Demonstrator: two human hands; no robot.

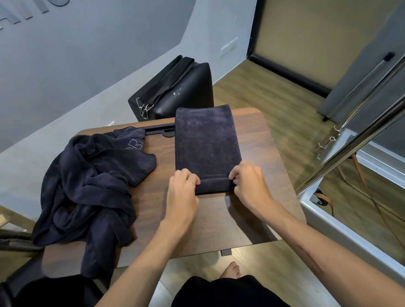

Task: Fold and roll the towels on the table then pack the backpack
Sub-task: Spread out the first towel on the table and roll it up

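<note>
Head view, folded towel (206, 142) lengthwise away from person, both hands' fingers (186, 178) pinching near rolled end

An office or studio-like commercial room is being shown. Large raised lettering (26, 11) is being displayed on the grey wall (70, 62), and wood-look flooring (252, 91) is being bordered by metal-framed glass partitions (369, 107).

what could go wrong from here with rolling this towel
1. Both the left hand and the right hand grip only the near end of the folded towel; uneven rolling could skew the roll into a cone.
2. The towel's far edge overhangs the table, so it may drag or unfold as the roll advances.
3. The crumpled towels hang off the table's left edge and could slide to the floor.
</note>
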